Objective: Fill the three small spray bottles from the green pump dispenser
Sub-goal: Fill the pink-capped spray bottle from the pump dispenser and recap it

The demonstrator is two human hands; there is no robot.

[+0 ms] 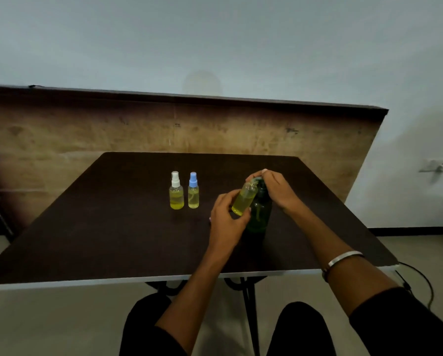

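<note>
While the dark brown tabletop [112, 227] fills the middle of the frame, the green pump dispenser [260, 214] stands upright on it, a little right of the centre. It is a translucent dark green bottle, and a thin tube shows inside it. The right hand [274, 187] lies over its top, with the fingers curled around the pump head. The left hand [227, 219] grips a small spray bottle [244, 200] without a cap; this bottle is tilted, its open neck is up against the pump spout, and it is clear plastic filled with yellow liquid almost to the shoulder. To the left of the hands, two more small bottles stand upright and close together, apart from the dispenser: one with a white spray cap [176, 191] and one with a blue spray cap [193, 191]. Both hold yellow liquid. A silver bangle [344, 259] is on the right forearm, in the lower right of the frame. Behind the tabletop a worn wooden panel [86, 134] leans on a pale wall.
</note>
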